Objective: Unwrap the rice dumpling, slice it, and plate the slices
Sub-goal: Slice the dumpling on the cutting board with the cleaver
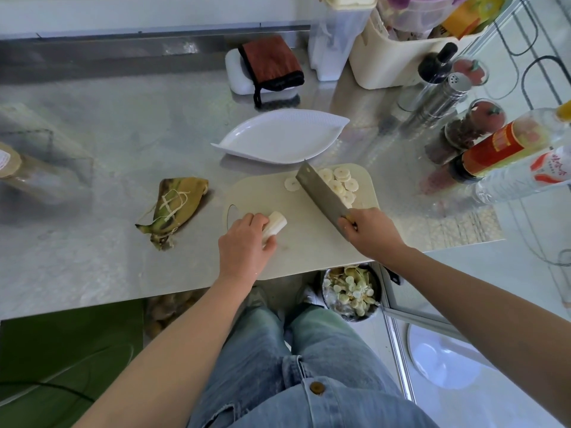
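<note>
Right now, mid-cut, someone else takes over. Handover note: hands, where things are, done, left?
Left hand holds the uncut dumpling piece on the cutting board.
Right hand grips the cleaver, blade between that piece and the slices piled at the board's far right.
Plate beyond the board, no slices on it.
Leaf wrapper lies left of the board.
Done: unwrapped, mostly sliced.
Left: slice the last piece, plate the slices.

Pretty sure this is a home kitchen: shiny steel counter (pixel 123 134), a cutting board (pixel 302 242) with a cleaver (pixel 321 193) over it, a white plate (pixel 278 137) just behind, plus spice jars (pixel 472 125), a shaker (pixel 445 94) and sauce bottles (pixel 500 146) crowding the right side.
</note>
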